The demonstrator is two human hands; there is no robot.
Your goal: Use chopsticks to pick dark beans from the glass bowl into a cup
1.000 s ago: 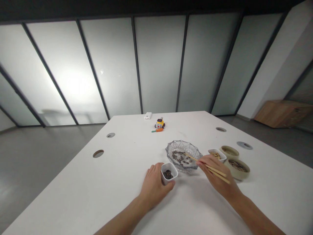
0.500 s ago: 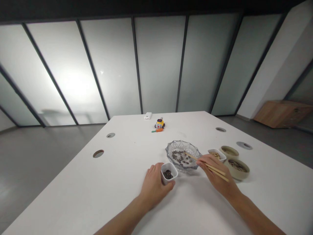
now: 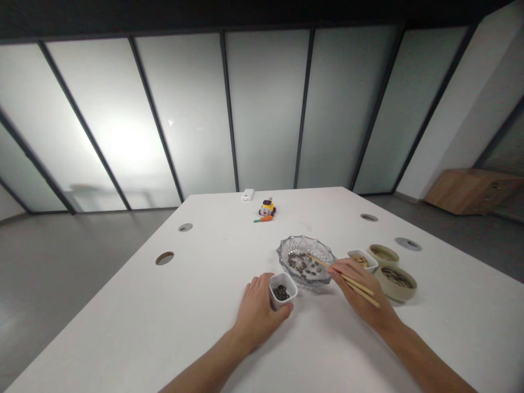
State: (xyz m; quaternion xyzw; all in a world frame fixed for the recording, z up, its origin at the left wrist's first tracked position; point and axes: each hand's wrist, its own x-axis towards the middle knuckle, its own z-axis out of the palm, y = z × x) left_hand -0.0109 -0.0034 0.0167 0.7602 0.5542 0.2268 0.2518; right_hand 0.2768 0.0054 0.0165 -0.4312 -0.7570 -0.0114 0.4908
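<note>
My left hand is wrapped round a small white square cup with dark seeds at its bottom. Just beyond the cup stands a clear glass bowl with a scalloped rim, and dark brown seeds lie scattered across its floor. My right hand grips a pair of wooden chopsticks. Their tips reach over the rim into the bowl, close to the seeds. Whether a seed is pinched between the tips is too small to tell.
Right of the bowl are a white dish of pale pieces, partly behind my right hand, and two beige round bowls, the nearer one holding striped seeds. Further back on the white table sit a toy car, a toy carrot and a white box.
My right hand and the chopsticks have shifted very slightly left, tips still inside the glass bowl. My left hand keeps its hold on the cup in the same place.
</note>
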